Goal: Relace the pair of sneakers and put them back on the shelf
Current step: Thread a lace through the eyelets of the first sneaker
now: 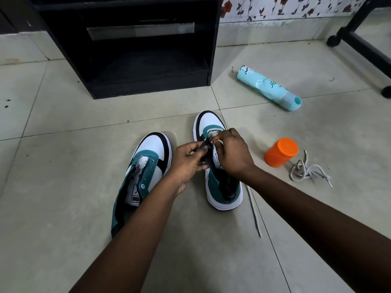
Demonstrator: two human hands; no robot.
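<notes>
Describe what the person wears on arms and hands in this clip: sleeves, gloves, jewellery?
Nothing shows. Both forearms are bare up to the frame edge, with no sleeve or cuff in view. The left hand and right hand carry no gloves, and no watch, bracelet or ring is visible.

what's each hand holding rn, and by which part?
Right hand pinches the white lace near its tip, at the right sneaker's lower eyelets. Left hand grips that sneaker's eyelet edge.
</notes>
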